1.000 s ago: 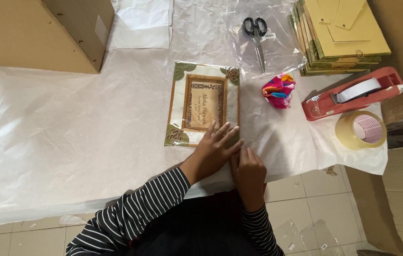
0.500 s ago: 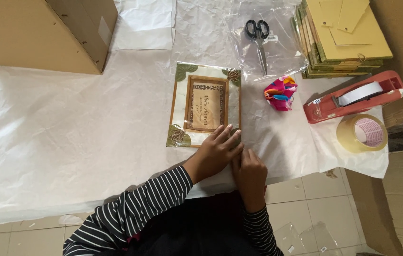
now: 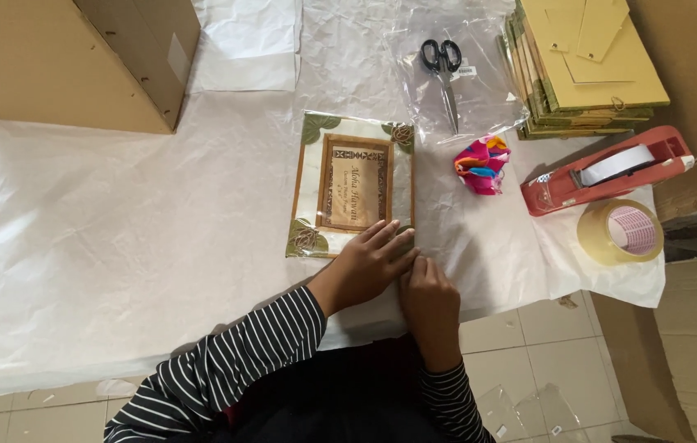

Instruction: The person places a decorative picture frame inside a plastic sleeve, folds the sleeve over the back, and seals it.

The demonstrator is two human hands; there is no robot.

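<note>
Paper-covered table (image 3: 119, 271), tiled floor (image 3: 529, 328)

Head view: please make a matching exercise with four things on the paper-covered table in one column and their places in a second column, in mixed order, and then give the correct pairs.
Things
1. black-handled scissors
2. red tape dispenser
3. tan roll of packing tape
4. decorated wooden picture frame

Places
A. under the left hand's fingertips
B. on the clear plastic sheet
C. at the table's right edge, nearest the person
D. between the stack of yellow-backed frames and the tape roll

Pairs: 1-B, 2-D, 3-C, 4-A
</note>
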